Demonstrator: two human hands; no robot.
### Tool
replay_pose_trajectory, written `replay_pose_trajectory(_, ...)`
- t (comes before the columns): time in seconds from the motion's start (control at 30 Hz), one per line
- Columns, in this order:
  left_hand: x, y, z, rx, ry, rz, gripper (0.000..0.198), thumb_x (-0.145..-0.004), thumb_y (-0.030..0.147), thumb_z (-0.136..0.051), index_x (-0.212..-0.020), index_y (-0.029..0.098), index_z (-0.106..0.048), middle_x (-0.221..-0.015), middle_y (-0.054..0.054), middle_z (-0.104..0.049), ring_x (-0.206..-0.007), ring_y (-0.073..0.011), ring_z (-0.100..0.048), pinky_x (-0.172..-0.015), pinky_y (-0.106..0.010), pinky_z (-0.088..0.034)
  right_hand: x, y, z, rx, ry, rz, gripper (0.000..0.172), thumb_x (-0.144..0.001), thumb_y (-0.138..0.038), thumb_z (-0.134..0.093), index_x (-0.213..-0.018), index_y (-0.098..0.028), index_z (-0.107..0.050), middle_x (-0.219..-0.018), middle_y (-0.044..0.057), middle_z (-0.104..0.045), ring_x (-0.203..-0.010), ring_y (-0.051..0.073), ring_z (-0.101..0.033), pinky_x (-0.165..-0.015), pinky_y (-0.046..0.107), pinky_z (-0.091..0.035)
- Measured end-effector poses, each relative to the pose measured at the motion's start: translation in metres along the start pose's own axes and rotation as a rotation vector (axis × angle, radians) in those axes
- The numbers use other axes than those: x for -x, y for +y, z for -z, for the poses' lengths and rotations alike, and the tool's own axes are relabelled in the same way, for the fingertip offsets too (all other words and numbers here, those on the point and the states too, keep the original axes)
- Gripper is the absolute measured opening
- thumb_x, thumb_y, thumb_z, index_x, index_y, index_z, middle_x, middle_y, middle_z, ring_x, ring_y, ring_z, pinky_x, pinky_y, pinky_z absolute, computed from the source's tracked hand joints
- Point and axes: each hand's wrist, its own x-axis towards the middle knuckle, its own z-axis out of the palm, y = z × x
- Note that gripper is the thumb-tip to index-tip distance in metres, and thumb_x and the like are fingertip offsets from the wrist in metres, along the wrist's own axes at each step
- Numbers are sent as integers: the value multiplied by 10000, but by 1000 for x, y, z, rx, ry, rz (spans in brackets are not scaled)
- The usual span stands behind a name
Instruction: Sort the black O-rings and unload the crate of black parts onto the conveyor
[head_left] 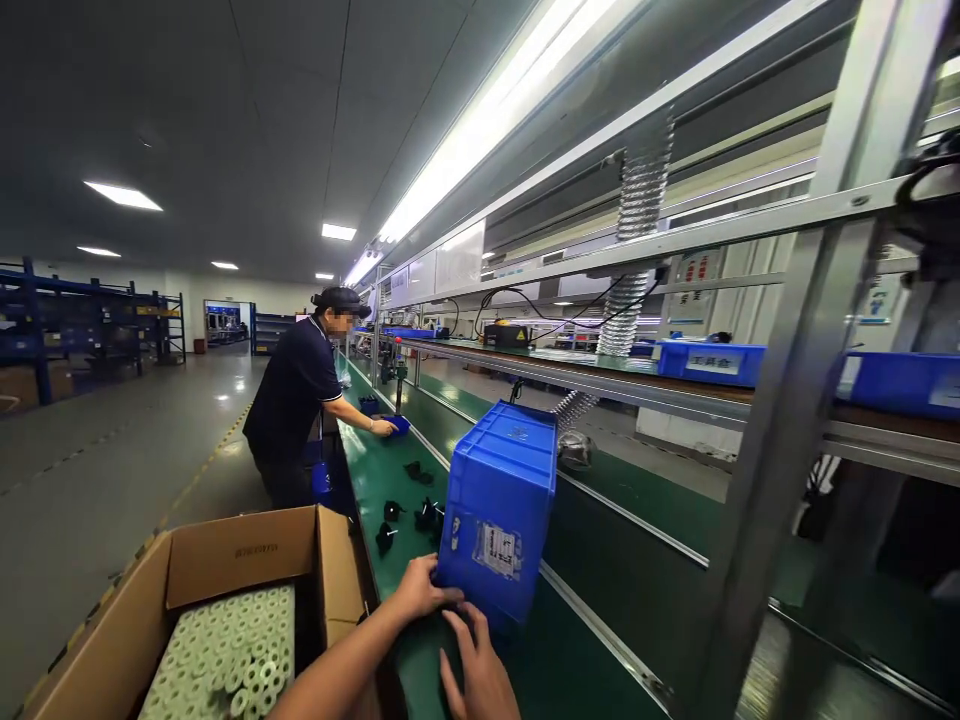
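A blue plastic crate [501, 505] stands tipped on the green bench top [585, 650], its ribbed base facing up and away and a white label on the near side. My left hand [422, 590] grips the crate's lower near corner with curled fingers. Beside it, my right hand [474, 668] presses up against the crate's lower edge, fingers bent under it. Several small black parts [409, 515] lie on the green surface just beyond the crate.
An open cardboard box [225, 590] with a white foam tray of holes sits at my left. Farther along the bench a person in a dark shirt and cap [300, 405] handles a small blue bin [397, 425]. Blue bins [709, 362] line the shelf on the metal frame.
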Motion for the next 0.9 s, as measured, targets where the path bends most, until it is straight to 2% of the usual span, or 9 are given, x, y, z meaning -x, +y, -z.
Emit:
replay_pose_trajectory(0.07,4,0,37,-92,67,22,334,-659,443,-932,-799,174,-792,-871,-53,-776,-860,-244,-717,-874,-370,-579,0,-3,-1,-56,-71,24,371,-1001,-197,-498,-1367,-238,-535,-1303,140,-619,-1001,248,-769,-759,323,-685)
replay_pose_trajectory(0.13,1,-6,85,-193,212,76,332,-890,489,-740,-775,178,-749,-866,-61,-754,-930,-240,-712,-995,-425,-547,-2,-7,-1,-93,-124,15,291,-1026,-216,-490,-1308,-242,-560,-1256,118,-642,-961,230,-770,-759,318,-676)
replay_pose_trajectory(0.2,-6,-19,132,-300,385,150,318,-1004,456,-599,-943,172,-729,-1131,-97,-738,-1208,-265,-648,-1180,-527,-424,-8,-11,-2,-123,-167,-14,217,-1047,-267,-496,-1240,-239,-592,-1228,107,-654,-934,231,-766,-758,339,-669)
replay_pose_trajectory(0.3,-6,-50,169,-443,383,263,262,-942,409,-718,-1014,157,-730,-1338,-135,-686,-1441,-312,-496,-1304,-624,-209,-15,-15,-4,-156,-196,-60,199,-1064,-344,-501,-1146,-219,-632,-1152,96,-672,-850,218,-751,-705,330,-643)
replay_pose_trajectory(0.43,10,-92,158,-581,296,386,398,-970,490,-670,-1119,131,-753,-1384,-130,-681,-1545,-393,-368,-1322,-670,-49,-18,-11,-7,-180,-191,-94,270,-1066,-443,-538,-1057,-200,-656,-1023,65,-667,-686,162,-661,-637,291,-571)
replay_pose_trajectory(0.47,13,-102,153,-618,276,419,414,-994,502,-631,-1169,145,-747,-1415,-151,-665,-1571,-377,-331,-1321,-674,-17,-17,-10,-7,-191,-203,-96,278,-1062,-457,-554,-1039,-200,-661,-1001,53,-661,-663,149,-633,-637,288,-553)
replay_pose_trajectory(0.6,10,-142,151,-824,94,596,373,-875,376,-816,-1167,153,-754,-1455,-158,-642,-1597,-386,-269,-1296,-711,101,-12,-6,-10,-197,-241,-110,287,-1041,-454,-605,-959,-190,-683,-898,28,-630,-663,142,-571,-664,295,-499)
replay_pose_trajectory(0.7,3,-172,157,-991,-47,659,357,-851,269,-839,-1160,109,-762,-1449,-180,-645,-1601,-408,-237,-1250,-732,192,-8,-5,-12,-143,-242,-100,303,-1022,-453,-631,-908,-179,-694,-845,23,-628,-668,142,-565,-658,297,-474)
replay_pose_trajectory(0.9,-6,-190,154,-1219,-210,622,453,-828,210,-836,-1238,36,-750,-1453,-281,-629,-1546,-528,-271,-1153,-806,224,-2,-5,-13,9,-241,-108,315,-1005,-433,-641,-825,-180,-694,-731,5,-612,-595,128,-533,-589,285,-426)
